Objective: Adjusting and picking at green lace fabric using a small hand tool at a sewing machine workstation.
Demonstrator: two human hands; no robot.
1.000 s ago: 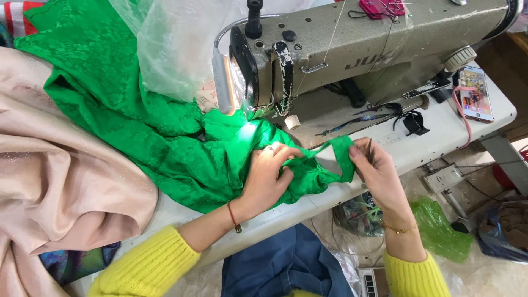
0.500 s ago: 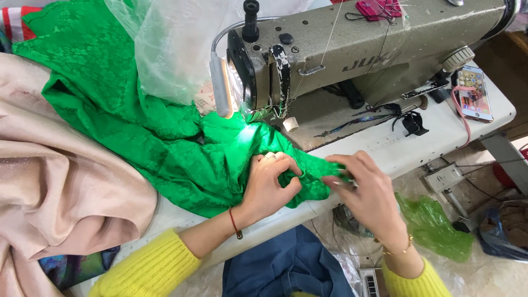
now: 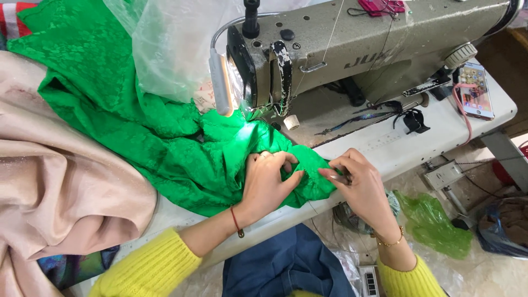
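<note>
Two bare hands are seen at the lower centre of the frame, both closed on the near edge of a green patterned fabric (image 3: pixel 165 143). The fabric is spread from the upper left down to the centre, where its edge is bunched just in front of the needle area of a grey industrial sewing machine (image 3: pixel 357 44), apparently so that the edge can be folded close to the needle. The left hand (image 3: pixel 267 181) is laid palm-down on the cloth, fingers curled and pinching a fold. The right hand (image 3: pixel 352 181) is nearly closed, its fingertips pinching the cloth's edge just beside the left hand; whether something small is also held cannot be told. A lamp (image 3: pixel 220 82) on the machine lights the cloth. A beige fabric (image 3: pixel 60 198) is heaped at the left, clear plastic (image 3: pixel 165 44) lies at the top, and a phone (image 3: pixel 476 91) rests on the white table (image 3: pixel 440 132) at the right.
</note>
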